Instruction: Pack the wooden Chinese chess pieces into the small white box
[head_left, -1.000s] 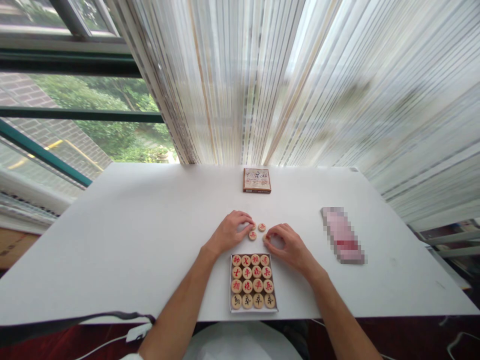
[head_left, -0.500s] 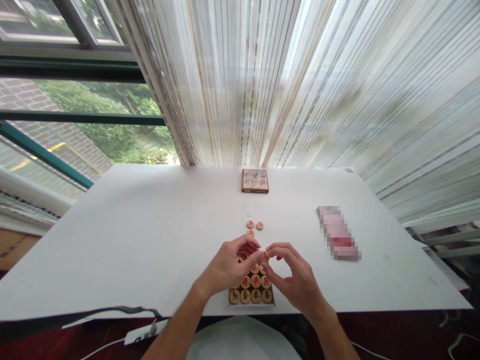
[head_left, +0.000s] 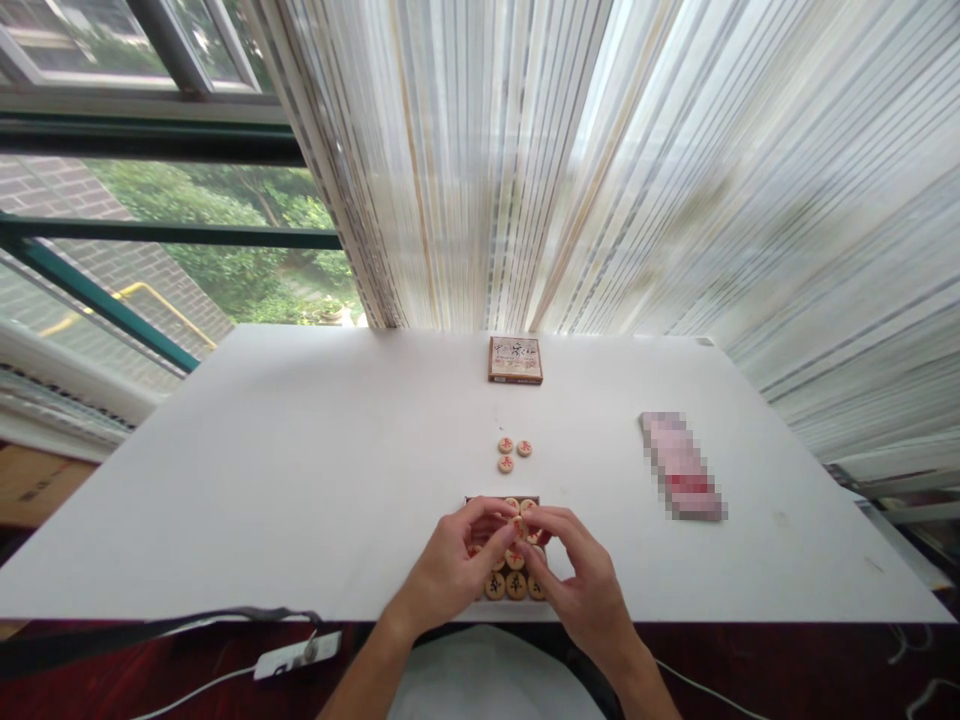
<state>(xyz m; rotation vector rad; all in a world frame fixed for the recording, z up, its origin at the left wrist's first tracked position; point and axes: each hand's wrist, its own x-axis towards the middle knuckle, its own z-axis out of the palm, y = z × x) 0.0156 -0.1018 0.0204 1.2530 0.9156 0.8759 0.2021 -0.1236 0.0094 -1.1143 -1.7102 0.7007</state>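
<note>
A round wooden xiangqi piece (head_left: 519, 528) with a red character is held up between the fingertips of both my hands, over an open box (head_left: 480, 499). My left hand (head_left: 459, 553) pinches it from the left, thumb against its edge. From the other side, the thumb and index finger of my right hand (head_left: 583, 560) close on it. Below my hands, the box holds rows of such pieces; a black-marked piece (head_left: 515, 585) lies in the nearest row. My fingers hide part of the box. Beyond it, three red-marked pieces (head_left: 505, 464) lie loose on the white table (head_left: 337, 480).
A flat printed box or lid (head_left: 514, 362) lies near the back edge of the table. To the right is a pink, pixelated rectangular object (head_left: 682, 467). A white power strip (head_left: 298, 656) and a dark strap (head_left: 247, 614) are at the front left. String curtains (head_left: 480, 170) hang behind.
My hands have come down and slightly closer to me, with the piece still between them, now lower over the box. The view has shifted a little. The three loose pieces have stayed put.
</note>
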